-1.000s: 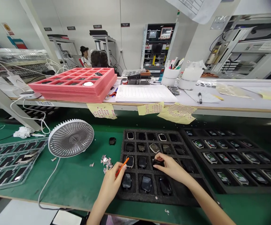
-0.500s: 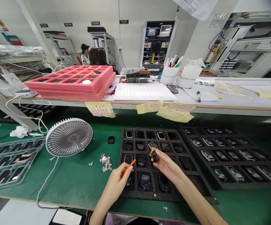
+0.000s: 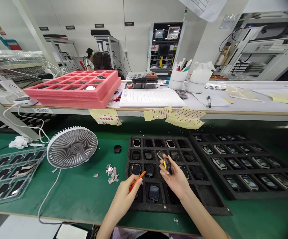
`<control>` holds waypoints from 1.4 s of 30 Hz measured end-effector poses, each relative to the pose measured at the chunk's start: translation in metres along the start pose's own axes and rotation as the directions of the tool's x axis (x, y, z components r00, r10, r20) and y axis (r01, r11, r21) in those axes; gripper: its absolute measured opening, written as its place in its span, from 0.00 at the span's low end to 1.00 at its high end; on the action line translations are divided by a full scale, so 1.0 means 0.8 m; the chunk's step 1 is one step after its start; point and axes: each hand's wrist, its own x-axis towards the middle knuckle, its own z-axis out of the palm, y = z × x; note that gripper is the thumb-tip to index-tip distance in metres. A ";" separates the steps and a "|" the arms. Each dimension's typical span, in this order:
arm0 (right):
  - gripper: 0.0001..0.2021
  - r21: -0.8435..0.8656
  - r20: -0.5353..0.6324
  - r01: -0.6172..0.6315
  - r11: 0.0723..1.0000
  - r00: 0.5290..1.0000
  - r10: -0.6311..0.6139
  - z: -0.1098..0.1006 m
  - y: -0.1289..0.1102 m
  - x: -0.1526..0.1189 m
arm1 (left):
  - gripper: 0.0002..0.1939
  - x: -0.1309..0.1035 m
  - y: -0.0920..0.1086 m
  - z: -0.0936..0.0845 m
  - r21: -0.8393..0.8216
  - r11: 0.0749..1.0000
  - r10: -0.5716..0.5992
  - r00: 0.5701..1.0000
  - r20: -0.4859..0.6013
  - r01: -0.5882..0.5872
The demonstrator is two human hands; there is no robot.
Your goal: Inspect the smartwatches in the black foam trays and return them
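My left hand [image 3: 124, 194] is closed around a thin orange stick-like tool [image 3: 138, 180], its tip pointing up and to the right. Pinched in the fingers of my right hand [image 3: 178, 183] is a small black watch part [image 3: 168, 165] with a yellow strip on its left side. Both hands are above a black foam tray [image 3: 156, 207]. Its compartments hold dark watch parts, such as the black square one [image 3: 154, 192] near the front, and a few with pale frames. Fingers partly cover the held part, and my right hand and forearm hide some compartments.
A grey round fan [image 3: 73, 147] stands left of a heap of small silvery pieces [image 3: 112, 174]. A lone black watch part [image 3: 117, 149] lies behind them. Another foam tray [image 3: 221, 186] with watches is at right, a clear tray [image 3: 12, 172] at left. Pink foam trays [image 3: 84, 96] sit on the shelf.
My right hand has turned the black part, so its yellow strip now shows more toward me. The left hand keeps the orange tool almost in place. The view has shifted slightly.
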 end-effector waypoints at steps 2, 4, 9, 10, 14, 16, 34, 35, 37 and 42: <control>0.11 0.009 0.029 -0.032 0.999 0.999 0.032 0.003 0.000 -0.002 | 0.20 0.000 0.000 0.001 -0.001 1.000 0.002 1.000 -0.002 -0.002; 0.12 0.024 0.051 -0.063 0.998 0.997 0.062 0.005 0.002 -0.003 | 0.20 0.000 0.001 0.001 -0.006 1.000 0.006 1.000 0.000 -0.006; 0.10 -0.007 0.086 -0.072 0.997 0.994 0.073 0.011 0.009 -0.005 | 0.21 -0.001 0.006 0.001 -0.101 0.995 0.000 0.999 0.042 0.004; 0.10 -0.026 0.093 -0.065 0.998 0.993 0.067 0.013 0.011 -0.005 | 0.22 -0.001 0.008 0.002 -0.129 0.992 0.002 0.998 0.063 0.006; 0.12 -0.097 0.120 -0.024 0.995 0.992 0.036 0.019 0.018 -0.008 | 0.23 -0.001 0.016 0.008 -0.200 0.980 0.020 0.992 0.128 0.006; 0.12 -0.145 0.134 -0.011 0.989 0.991 0.030 0.021 0.021 -0.010 | 0.22 0.000 0.021 0.011 -0.226 0.974 0.035 0.989 0.146 -0.001; 0.13 -0.321 0.128 0.066 0.945 0.991 -0.026 0.030 0.024 -0.017 | 0.24 0.001 0.025 0.020 -0.299 0.954 0.034 0.975 0.222 0.034; 0.13 -0.325 0.131 0.063 0.943 0.991 -0.021 0.031 0.023 -0.017 | 0.24 0.002 0.025 0.019 -0.302 0.953 0.033 0.975 0.219 0.035; 0.13 -0.321 0.144 0.052 0.946 0.990 -0.005 0.033 0.022 -0.018 | 0.24 0.003 0.026 0.019 -0.319 0.947 0.034 0.973 0.229 0.042; 0.17 -0.157 0.209 -0.101 0.982 0.969 0.133 0.042 0.020 -0.020 | 0.24 0.005 0.028 0.027 -0.449 0.892 0.064 0.965 0.254 0.059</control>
